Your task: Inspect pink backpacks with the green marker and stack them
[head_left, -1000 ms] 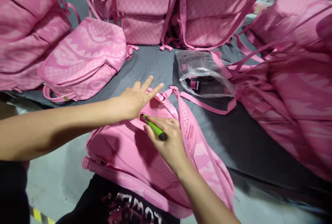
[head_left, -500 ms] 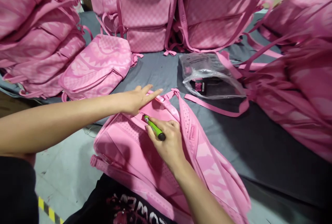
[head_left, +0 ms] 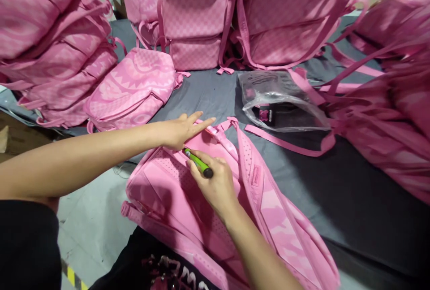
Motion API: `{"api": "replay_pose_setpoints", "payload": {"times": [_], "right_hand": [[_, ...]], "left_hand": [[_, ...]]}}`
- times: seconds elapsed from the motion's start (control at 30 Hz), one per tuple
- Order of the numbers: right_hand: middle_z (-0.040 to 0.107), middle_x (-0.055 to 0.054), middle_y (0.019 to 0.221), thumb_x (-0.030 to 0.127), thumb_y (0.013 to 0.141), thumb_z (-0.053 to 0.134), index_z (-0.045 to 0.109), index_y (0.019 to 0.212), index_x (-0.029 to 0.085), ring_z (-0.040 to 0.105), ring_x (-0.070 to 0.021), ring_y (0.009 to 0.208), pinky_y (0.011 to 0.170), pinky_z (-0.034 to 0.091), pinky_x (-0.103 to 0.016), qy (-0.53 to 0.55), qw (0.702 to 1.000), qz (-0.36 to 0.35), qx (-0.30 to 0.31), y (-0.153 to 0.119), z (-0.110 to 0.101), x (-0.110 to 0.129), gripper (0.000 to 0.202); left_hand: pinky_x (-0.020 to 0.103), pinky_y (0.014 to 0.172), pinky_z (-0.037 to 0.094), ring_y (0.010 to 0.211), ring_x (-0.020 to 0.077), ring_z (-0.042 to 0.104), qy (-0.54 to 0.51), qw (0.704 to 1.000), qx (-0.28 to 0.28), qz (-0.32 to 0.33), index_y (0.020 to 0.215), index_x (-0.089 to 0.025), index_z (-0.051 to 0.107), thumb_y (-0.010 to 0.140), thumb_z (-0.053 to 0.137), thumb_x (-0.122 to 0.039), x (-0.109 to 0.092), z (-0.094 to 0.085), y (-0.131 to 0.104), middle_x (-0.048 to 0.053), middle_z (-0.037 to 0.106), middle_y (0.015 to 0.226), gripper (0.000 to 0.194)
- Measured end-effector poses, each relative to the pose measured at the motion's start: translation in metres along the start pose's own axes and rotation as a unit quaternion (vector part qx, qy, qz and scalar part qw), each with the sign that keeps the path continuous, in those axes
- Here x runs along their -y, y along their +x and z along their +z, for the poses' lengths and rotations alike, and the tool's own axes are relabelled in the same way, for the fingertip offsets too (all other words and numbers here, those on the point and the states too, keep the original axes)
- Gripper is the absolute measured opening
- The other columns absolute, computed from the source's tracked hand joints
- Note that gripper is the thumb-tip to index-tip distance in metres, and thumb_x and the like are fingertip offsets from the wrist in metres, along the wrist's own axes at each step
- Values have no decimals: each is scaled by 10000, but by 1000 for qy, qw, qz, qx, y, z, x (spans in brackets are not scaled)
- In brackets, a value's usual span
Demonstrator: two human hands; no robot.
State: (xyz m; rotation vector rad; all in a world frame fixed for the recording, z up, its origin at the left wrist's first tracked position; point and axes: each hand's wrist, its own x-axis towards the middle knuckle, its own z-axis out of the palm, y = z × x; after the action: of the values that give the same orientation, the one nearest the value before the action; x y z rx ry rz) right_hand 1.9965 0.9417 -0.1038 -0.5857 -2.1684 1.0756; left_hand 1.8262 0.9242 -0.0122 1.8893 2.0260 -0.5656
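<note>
The right hand (head_left: 217, 182) has its grip closed round a green marker (head_left: 200, 163) over the pink backpack (head_left: 161, 184) at the desk's (head_left: 208, 95) six o'clock edge — the left hand (head_left: 178, 132) rests open, fingers splayed, at the pink backpack's eleven o'clock.

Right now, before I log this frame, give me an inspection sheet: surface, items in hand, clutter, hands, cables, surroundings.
Surface: gray cloth, slightly wrinkled.
Items in hand: pink backpack, straps up; green marker, dark end toward the wearer.
Clutter: open clear plastic bag, dark item inside; loose pink strap beside it.
Hands: left hand on the backpack, fingers spread; right hand grips the marker.
Cables: none clearly identifiable.
Surroundings: stacked pink backpacks; yellow-and-black floor tape.
</note>
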Motion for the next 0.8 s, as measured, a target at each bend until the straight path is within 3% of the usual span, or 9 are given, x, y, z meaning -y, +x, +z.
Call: {"api": "replay_pose_setpoints", "payload": {"times": [0.2, 0.37, 0.6, 0.7, 0.8], "right_hand": [[783, -30, 870, 268, 858, 643, 737, 1030, 207, 717, -210, 715, 742, 484, -369, -12, 1000, -4, -3, 3, 4, 5, 205], [782, -57, 932, 246, 863, 634, 731, 1025, 190, 725, -219, 779, 774, 465, -375, -43, 999, -8, -32, 3, 7, 8, 197], [782, -48, 945, 249, 858, 632, 731, 1046, 206, 718, -212, 760, 789, 474, -383, -42, 999, 14, -19, 4, 10, 10, 217], [784, -41, 946, 262, 859, 630, 731, 1062, 217, 723, -216, 774, 776, 491, -375, -16, 1000, 24, 13, 5, 10, 10, 230], [784, -47, 928, 259, 858, 635, 735, 1052, 215, 723, -224, 765, 777, 482, -390, -54, 998, 33, -9, 6, 10, 10, 223]], "left_hand": [[449, 1014, 457, 1417, 399, 307, -14, 1000, 23, -7, 1547, -330, -151, 708, 668, -61, 1, 0, 6, 170, -56, 1645, 1202], [446, 1020, 455, 1410, 385, 323, -8, 1000, 11, -1, 1548, -338, -140, 755, 642, -74, 4, 3, 8, 168, -30, 1645, 1144], [428, 990, 474, 1375, 394, 366, -6, 1000, 16, 11, 1565, -290, -100, 767, 628, -61, 7, 4, 8, 195, -27, 1639, 1103], [434, 975, 482, 1380, 395, 360, -5, 1000, 18, 8, 1562, -309, -101, 734, 651, -52, 9, 4, 10, 182, -35, 1643, 1148], [431, 975, 477, 1376, 388, 368, -6, 1000, 8, 13, 1563, -309, -96, 744, 629, -46, 10, 5, 11, 184, -24, 1642, 1125]]}}
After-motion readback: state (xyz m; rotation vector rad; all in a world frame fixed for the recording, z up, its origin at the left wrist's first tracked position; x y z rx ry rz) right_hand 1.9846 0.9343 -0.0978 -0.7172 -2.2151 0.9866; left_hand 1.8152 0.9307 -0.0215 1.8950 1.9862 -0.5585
